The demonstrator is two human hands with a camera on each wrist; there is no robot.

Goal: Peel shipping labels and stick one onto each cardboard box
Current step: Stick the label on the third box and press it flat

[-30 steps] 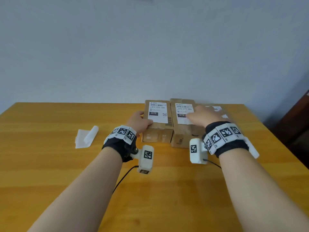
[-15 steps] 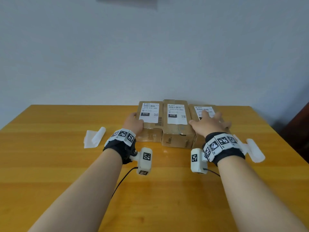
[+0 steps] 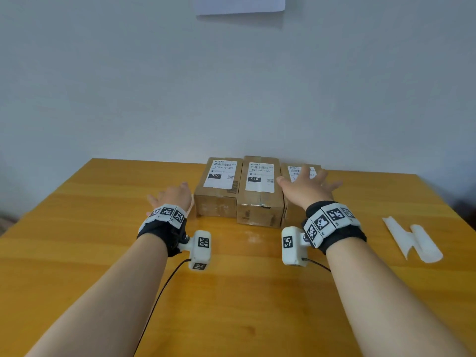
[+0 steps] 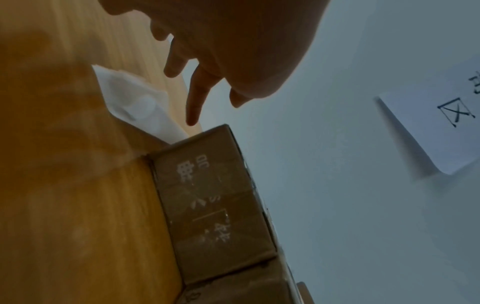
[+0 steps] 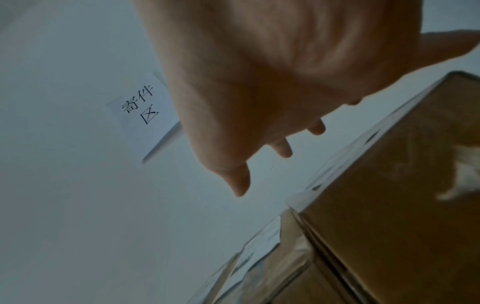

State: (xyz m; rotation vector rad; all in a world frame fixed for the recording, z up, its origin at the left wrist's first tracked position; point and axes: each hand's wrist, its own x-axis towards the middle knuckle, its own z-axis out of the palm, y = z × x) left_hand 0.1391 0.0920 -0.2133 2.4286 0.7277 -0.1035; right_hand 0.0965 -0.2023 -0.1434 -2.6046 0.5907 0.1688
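Three cardboard boxes stand side by side at the table's far edge. The left box (image 3: 219,199) and the middle box (image 3: 260,204) each carry a white shipping label (image 3: 222,173) on top. My right hand (image 3: 309,186) partly hides the right box (image 3: 291,215) and its label (image 3: 295,171). It is spread flat just over that box, and the right wrist view shows a gap between the fingers (image 5: 241,185) and the cardboard (image 5: 389,195). My left hand (image 3: 172,195) is open beside the left box, off it, with straight fingers (image 4: 193,107).
Two white peeled backing strips (image 3: 412,238) lie on the wooden table (image 3: 231,292) to the right. Another backing sheet (image 4: 135,102) lies left of the boxes, beyond my left hand. A paper sign (image 3: 239,3) hangs on the wall behind.
My left hand has come off the left box and drawn to the left. My right hand has moved from the middle box's label across to the right box and spread open.
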